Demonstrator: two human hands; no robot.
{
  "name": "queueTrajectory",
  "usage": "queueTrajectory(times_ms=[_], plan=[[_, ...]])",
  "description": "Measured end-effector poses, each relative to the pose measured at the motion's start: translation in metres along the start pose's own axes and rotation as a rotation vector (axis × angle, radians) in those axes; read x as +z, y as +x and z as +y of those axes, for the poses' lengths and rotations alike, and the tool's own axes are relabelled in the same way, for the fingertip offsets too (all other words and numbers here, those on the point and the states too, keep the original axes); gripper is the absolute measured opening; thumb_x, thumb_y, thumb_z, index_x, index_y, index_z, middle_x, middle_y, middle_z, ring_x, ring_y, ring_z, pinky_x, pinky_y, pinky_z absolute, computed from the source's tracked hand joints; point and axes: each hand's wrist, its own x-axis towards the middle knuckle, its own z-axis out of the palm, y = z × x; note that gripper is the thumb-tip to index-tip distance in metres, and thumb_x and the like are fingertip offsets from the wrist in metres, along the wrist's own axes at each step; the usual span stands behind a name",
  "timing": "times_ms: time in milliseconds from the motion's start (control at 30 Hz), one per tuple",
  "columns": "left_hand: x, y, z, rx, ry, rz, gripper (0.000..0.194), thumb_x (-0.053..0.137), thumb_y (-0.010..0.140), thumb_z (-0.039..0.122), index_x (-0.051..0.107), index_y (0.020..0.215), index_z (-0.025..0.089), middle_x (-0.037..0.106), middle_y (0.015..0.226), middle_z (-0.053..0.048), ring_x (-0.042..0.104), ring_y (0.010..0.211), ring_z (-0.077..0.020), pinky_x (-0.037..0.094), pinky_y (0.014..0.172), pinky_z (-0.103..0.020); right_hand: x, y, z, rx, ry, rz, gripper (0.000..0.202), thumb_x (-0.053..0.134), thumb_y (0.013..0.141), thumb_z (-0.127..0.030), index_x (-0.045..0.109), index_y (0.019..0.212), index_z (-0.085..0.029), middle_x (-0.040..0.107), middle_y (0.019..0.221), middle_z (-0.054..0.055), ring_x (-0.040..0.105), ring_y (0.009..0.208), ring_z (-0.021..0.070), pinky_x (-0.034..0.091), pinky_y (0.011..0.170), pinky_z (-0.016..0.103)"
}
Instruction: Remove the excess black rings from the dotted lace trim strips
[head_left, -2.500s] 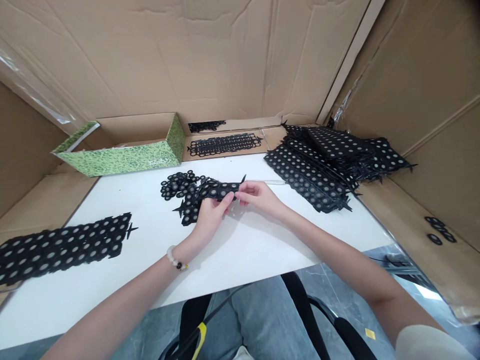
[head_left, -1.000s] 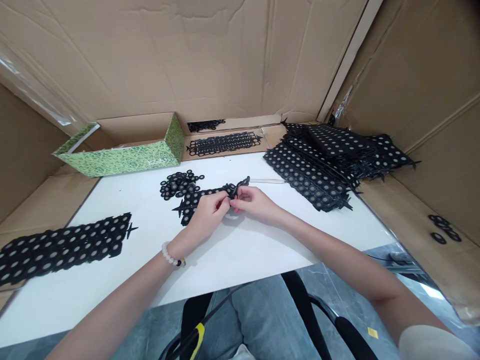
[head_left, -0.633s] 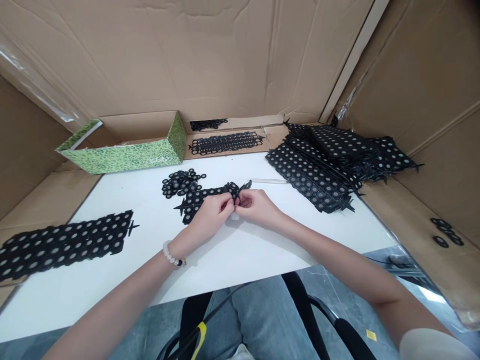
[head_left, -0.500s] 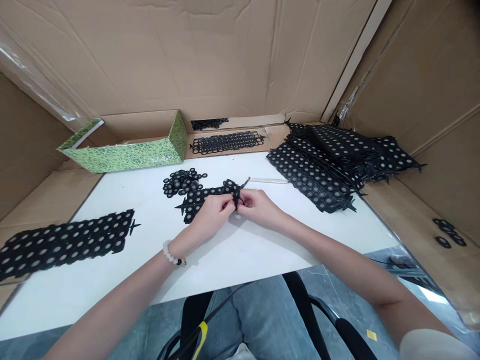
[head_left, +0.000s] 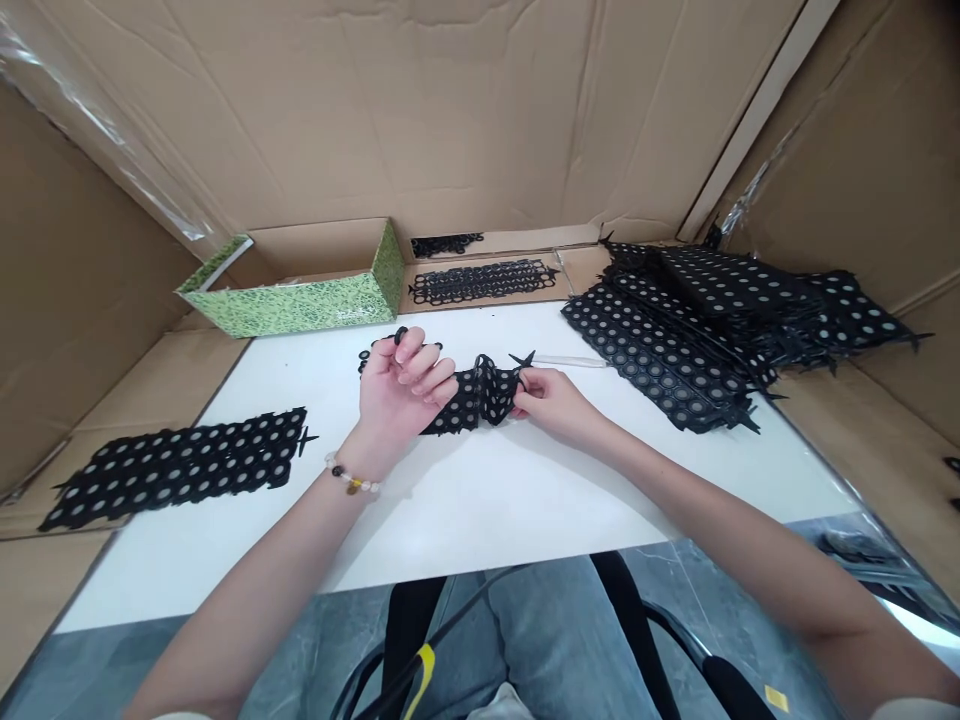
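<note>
Pinching the sheet (head_left: pixel 466 402), the right hand (head_left: pixel 556 401) could tear it by tugging; the left hand (head_left: pixel 396 392), loosely holding a ring (head_left: pixel 401 335), might drop it.

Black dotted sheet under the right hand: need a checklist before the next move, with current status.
1. Right hand has the black dotted sheet by its right end: ok, pinched in the fingers.
2. Sheet lies flat: not ok, it is buckled upward beside the right hand.
3. Left hand free: not ok, a small black piece shows at its curled fingertips.
4. Loose black rings in plain sight: not ok, mostly hidden behind the left hand.
5. Sheet's spiky tip apart from the pale stick: cannot tell, too close in view.
6. Right hand apart from the stacked sheets: ok.
</note>
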Motion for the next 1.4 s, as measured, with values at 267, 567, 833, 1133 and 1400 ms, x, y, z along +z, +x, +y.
queueTrajectory(times_ms=[267,567,833,1133,1400], plan=[[-0.001,0.003,-0.001,-0.028,-0.092,-0.045,0.048,0.038,0.088,0.060,0.015,0.066,0.022,0.012,0.057,0.003,0.019,0.053,-0.0150,0.025,0.045,-0.030,-0.002,-0.001,-0.010,0.123,0.004,0.028,0.019,0.062,0.076,-0.022,0.049,0.062,-0.020,0.066,0.062,0.002,0.068,0.064,0.0172,0.054,0.061,0.027],[0.002,0.003,-0.003,-0.014,-0.039,-0.105,0.039,0.037,0.085,0.052,0.021,0.063,0.023,0.020,0.056,0.003,0.023,0.050,-0.0142,0.029,0.046,-0.030,-0.011,0.003,-0.015,0.312,0.449,0.169,0.030,0.079,0.068,-0.015,0.049,0.062,-0.019,0.060,0.067,-0.002,0.062,0.064,0.0113,0.061,0.069,0.029],[-0.069,0.050,-0.033,0.312,1.111,0.355,0.022,0.046,0.083,0.031,0.049,0.063,0.023,0.057,0.069,-0.005,0.053,0.077,-0.0239,0.040,0.077,-0.038,-0.014,0.002,-0.013,0.347,0.529,0.043,0.022,0.076,0.068,-0.010,0.058,0.078,-0.018,0.068,0.079,0.001,0.066,0.070,0.0123,0.062,0.071,0.028],[-0.073,0.049,-0.043,0.303,1.337,0.420,0.029,0.055,0.085,0.030,0.036,0.063,0.025,0.053,0.067,-0.005,0.049,0.078,-0.0268,0.038,0.077,-0.040,-0.014,0.008,-0.006,0.235,0.398,0.064,0.028,0.086,0.060,-0.027,0.061,0.070,-0.017,0.068,0.072,0.000,0.063,0.066,0.0115,0.055,0.063,0.025],[0.002,0.004,-0.027,0.557,1.141,0.002,0.030,0.053,0.091,0.035,0.042,0.066,0.024,0.055,0.068,-0.004,0.050,0.075,-0.0234,0.038,0.073,-0.036,-0.007,0.009,-0.011,0.104,0.338,0.003,0.029,0.081,0.062,-0.041,0.066,0.069,-0.017,0.068,0.072,0.000,0.062,0.067,0.0127,0.053,0.069,0.027]])
